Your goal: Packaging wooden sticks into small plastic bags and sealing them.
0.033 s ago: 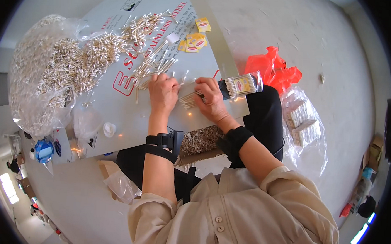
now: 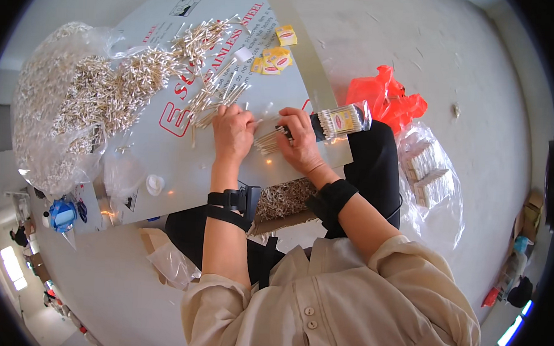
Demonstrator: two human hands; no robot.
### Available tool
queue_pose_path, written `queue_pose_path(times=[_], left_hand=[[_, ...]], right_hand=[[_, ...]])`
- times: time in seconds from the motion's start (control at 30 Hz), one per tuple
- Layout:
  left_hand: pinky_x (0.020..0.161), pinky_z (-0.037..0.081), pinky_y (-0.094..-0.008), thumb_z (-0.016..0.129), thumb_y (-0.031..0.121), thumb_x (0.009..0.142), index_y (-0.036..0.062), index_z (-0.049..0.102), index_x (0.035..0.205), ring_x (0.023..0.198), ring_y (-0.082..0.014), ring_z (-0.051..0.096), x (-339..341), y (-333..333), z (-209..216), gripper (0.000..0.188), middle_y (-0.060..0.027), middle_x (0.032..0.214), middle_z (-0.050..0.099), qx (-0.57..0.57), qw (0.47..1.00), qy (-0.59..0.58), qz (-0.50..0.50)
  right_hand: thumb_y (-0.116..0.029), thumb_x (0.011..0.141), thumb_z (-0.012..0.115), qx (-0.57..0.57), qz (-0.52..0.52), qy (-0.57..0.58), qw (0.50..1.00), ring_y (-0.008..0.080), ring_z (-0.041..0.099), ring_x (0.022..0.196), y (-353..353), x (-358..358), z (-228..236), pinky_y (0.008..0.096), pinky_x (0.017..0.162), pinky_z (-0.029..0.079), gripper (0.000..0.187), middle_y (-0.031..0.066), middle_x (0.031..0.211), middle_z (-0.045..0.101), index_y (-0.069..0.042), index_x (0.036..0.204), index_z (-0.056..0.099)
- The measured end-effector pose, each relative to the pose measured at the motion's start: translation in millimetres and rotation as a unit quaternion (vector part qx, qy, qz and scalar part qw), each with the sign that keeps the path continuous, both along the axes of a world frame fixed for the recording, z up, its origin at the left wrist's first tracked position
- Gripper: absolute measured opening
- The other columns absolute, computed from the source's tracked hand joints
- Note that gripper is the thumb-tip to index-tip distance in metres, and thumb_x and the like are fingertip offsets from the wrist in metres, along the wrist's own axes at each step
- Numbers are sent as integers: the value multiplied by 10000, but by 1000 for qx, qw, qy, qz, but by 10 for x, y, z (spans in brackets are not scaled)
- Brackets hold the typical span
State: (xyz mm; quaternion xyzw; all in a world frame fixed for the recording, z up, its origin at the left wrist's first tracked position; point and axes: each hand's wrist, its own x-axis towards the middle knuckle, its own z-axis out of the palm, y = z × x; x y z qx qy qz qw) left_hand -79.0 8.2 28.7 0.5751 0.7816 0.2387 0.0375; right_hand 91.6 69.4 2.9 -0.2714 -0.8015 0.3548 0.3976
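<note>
On top of the white board: right hand, fingers curled tight around a small clear packet full of cotton swabs, yellow label on its front, open end toward the left. Poking out of that packet, a row of swab tips. Just beside, left hand, flat on the board, fingers bent and touching the loose swab ends, not clearly gripping anything. Black straps on both wrists. Ahead of the left hand, a messy heap of loose swabs. Farther up, little yellow labels. Far left, a big clear bag stuffed with many more swabs. Beside the right arm, on the grey floor, an orange plastic bag and another clear bag of finished packs. Under the board edge, a cardboard tray of swabs.
</note>
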Motion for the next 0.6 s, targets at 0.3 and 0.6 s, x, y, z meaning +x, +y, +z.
queue_pose_path(times=[0.3,0.6], left_hand=[[765,441,-424,697,85,741,85,665,783,847,-308,543,-71,42,-148,53,-76,795,598,88,987,-43,127],[808,454,-413,652,4,737,73,626,892,928,-313,549,161,-199,-10,172,-90,922,599,101,989,-56,95]], right_hand=[[63,838,516,-70,-13,24,997,414,458,1239,-3,-28,29,407,1040,394,477,207,1362,464,-11,1308,466],[56,803,553,-78,-53,36,995,371,532,1162,42,-55,-65,400,971,450,421,184,1315,506,-11,1219,539]])
